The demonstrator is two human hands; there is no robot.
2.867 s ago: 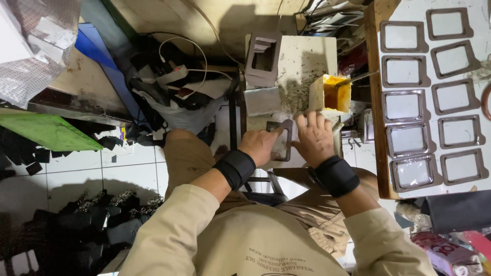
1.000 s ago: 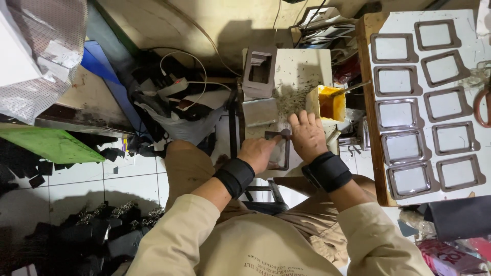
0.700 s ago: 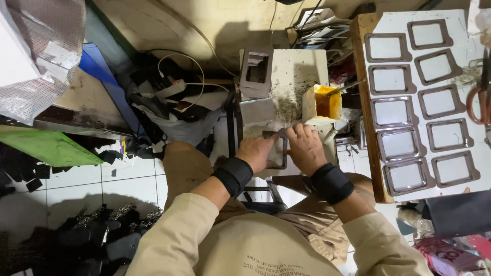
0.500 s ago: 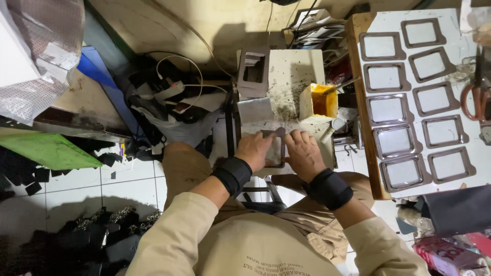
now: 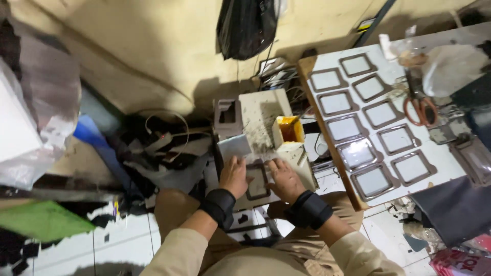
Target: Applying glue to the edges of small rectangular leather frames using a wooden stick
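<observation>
- Head view, the hands: the left hand [image 5: 233, 176] lies flat with fingers together on the left edge of a brown rectangular frame [image 5: 257, 181]; the right hand [image 5: 285, 179] lies flat too, fingers a little spread, on its right edge; both press, neither pinches; the frame rests on the small pale work block [image 5: 266, 153], just in front of the person's knees, at 6 o'clock from the yellow glue pot [image 5: 289, 129].
- Head view, the change: compared with half a second ago the camera has tilted up, so more wall and a black bag [image 5: 247, 23] at 12 o'clock show; the hands have stayed on the frame, and the right hand has come nearer to the left; I judge the pressing step goes on.
- Head view, packages: a stack of brown frames [image 5: 227, 116] stands at 10 o'clock from the pot; on the white board [image 5: 450, 148] at 3 o'clock lie two rows of brown frames [image 5: 380, 113], some with shiny clear film; orange-handled scissors [image 5: 420, 106] lie beside them; a red printed packet [image 5: 458, 261] is at 5 o'clock; a green sheet [image 5: 41, 222] is at 8 o'clock.
</observation>
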